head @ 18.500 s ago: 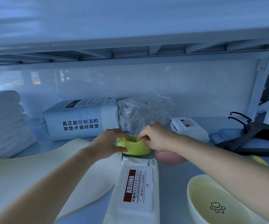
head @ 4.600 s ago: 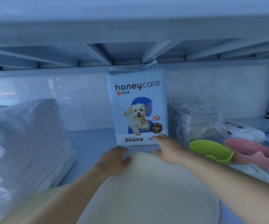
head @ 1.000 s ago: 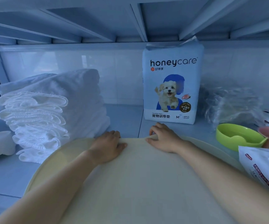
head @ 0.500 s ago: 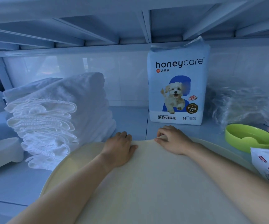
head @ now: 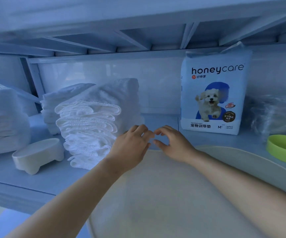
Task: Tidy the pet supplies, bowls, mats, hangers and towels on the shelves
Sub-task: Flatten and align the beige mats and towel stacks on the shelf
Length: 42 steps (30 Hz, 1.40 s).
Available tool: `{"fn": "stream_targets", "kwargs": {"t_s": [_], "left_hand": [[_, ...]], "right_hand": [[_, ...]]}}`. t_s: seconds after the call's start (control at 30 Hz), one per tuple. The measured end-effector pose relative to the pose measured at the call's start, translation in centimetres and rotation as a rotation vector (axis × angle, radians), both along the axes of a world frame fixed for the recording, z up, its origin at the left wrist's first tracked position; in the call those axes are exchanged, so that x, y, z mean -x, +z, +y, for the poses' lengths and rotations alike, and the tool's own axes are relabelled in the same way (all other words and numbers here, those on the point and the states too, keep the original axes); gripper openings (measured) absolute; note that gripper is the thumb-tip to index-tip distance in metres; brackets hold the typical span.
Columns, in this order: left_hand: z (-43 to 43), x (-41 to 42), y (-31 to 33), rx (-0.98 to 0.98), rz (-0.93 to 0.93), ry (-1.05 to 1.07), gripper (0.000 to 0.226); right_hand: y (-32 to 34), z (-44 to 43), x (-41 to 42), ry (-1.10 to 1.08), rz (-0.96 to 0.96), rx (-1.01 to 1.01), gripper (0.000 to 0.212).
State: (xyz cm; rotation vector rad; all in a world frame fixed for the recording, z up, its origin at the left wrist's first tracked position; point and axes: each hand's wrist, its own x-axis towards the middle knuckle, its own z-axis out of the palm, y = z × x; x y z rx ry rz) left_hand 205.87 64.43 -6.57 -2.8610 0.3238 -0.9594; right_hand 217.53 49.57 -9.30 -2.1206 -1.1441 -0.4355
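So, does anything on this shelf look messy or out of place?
Two things. The cream mat sticks out past the front edge of the shelf instead of lying fully on it. The nearer towel stack is uneven, its folded edges slumping forward. The honeycare pack stands upright, and nothing looks spilled.

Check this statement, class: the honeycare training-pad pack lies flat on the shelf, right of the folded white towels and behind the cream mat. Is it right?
One thing is wrong: the honeycare training-pad pack stands upright on the shelf, as the head view shows. It is right of the folded white towels and behind the cream mat.
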Motion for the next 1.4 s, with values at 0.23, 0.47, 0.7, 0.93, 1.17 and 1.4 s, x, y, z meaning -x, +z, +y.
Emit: {"fn": "stream_targets", "kwargs": {"t_s": [0.23,0.47,0.7,0.93,1.17,1.4], "left_hand": [[3.8,5.4,0.6,-0.011,-0.025,-0.018,0.024],[10.0,8.3,0.0,-0.006,-0.099,0.041,0.035],[14.0,7.1,-1.4,0.024,-0.007,0.046,0.075],[15.5,3.6,-1.8,0.064,-0.058,-0.085,0.087],[16.5,-1.9,-1.4,0.097,0.037,-0.102,0.075],[14.8,-3.9,-1.5,0.198,-0.047,-0.041,0.065]], "right_hand": [[0.9,4.8,4.5,-0.003,0.024,-0.181,0.053],[1.3,9.1,8.4,0.031,0.015,-0.245,0.084],[0.8,10.7,9.0,-0.035,0.022,-0.206,0.103],[0.9,11.1,7.4,-0.072,0.035,-0.201,0.100],[0.7,9.6,3.3,-0.243,0.099,-0.108,0.092],[-1.5,0.5,0.6,-0.445,0.141,0.118,0.044]]}}
